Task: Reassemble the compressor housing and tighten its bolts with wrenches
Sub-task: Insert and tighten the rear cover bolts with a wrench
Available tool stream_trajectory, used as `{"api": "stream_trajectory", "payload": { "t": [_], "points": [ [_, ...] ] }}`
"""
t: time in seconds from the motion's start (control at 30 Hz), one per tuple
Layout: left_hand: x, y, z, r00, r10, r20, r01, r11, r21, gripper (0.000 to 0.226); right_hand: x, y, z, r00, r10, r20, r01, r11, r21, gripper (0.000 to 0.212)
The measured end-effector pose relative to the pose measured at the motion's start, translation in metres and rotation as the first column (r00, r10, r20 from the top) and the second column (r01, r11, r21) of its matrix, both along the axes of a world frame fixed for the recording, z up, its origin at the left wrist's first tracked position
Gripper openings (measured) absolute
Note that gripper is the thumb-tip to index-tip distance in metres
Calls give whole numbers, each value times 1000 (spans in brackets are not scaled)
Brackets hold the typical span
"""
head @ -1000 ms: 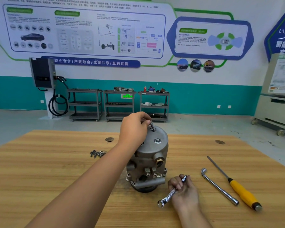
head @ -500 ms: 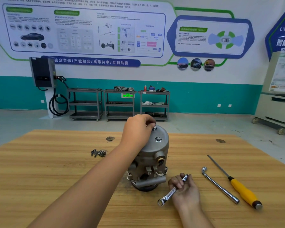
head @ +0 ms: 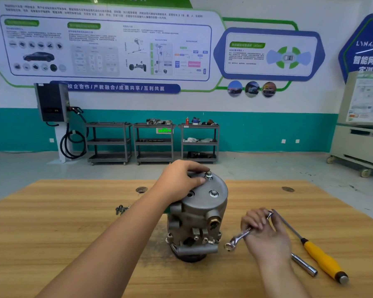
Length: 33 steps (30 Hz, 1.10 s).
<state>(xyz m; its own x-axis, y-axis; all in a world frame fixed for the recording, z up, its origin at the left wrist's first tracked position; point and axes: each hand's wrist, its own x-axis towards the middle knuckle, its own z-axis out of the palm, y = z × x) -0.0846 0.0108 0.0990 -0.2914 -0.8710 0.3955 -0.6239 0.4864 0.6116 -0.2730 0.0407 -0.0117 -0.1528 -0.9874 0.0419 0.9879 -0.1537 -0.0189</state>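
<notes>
Left grip [head: 179, 181]: the palm rests on the cover, and thumb and forefinger pinch the bolt [head: 208, 175] at the fingertips.
Right grip [head: 265, 233]: closed around the wrench [head: 238, 238], low over the counter [head: 52, 233].
Housing [head: 198, 222]: stands upright on the counter between the two grips, with its cover under the left grip's palm.
Bolt risk: the head looks raised above the cover. If it is turned at a tilt it may cross-thread, and the wrench would then force the damage in.
Second bolt [head: 213, 192]: sits just toward the person from the left grip's fingertips. Whether it is fully down cannot be told.
Hole [head: 190, 194]: open, beside the left grip's thumb. If one bolt is wrenched tight before every hole is filled, the cover may seat unevenly.
Tipping risk: the housing stands on a narrow base. A sideways pull with the wrench could rock or spin it unless the left grip holds it down.
Slip risk: a wrench set only partly on the head may jump off, round the hex and throw the right grip into the housing.
Loose bolts [head: 121, 209]: left of the left forearm, where a sweep of the arm could scatter them.
Screwdriver [head: 321, 259] and bar [head: 304, 265]: just right of the right grip and easily knocked as it lifts.
</notes>
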Motion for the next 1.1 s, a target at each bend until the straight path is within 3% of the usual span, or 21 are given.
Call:
{"api": "stream_trajectory", "payload": {
  "t": [0.13,0.3,0.5,0.7,0.93,1.1],
  "points": [
    [4,-5,-1,996,-78,-37,80,995,62,49,-11,-5,63,998,-55,14,57,982,-183,17],
    [11,-8,-5,994,-84,-72,89,994,68,47,-3,-24,109,989,-139,-50,116,941,-318,26],
    [16,-9,-9,989,-98,-108,106,992,64,45,16,-49,113,983,-179,-50,159,949,-270,22],
    [17,-7,-11,988,-108,-113,115,992,53,44,20,-61,110,960,-238,-145,190,940,-285,23],
    [19,-5,-11,981,-195,-12,195,976,97,59,19,-67,102,900,-327,-287,261,934,-246,43],
    [12,-2,-19,989,-145,-6,145,989,11,62,18,-52,92,841,-424,-335,350,900,-260,45]
  ]
}}
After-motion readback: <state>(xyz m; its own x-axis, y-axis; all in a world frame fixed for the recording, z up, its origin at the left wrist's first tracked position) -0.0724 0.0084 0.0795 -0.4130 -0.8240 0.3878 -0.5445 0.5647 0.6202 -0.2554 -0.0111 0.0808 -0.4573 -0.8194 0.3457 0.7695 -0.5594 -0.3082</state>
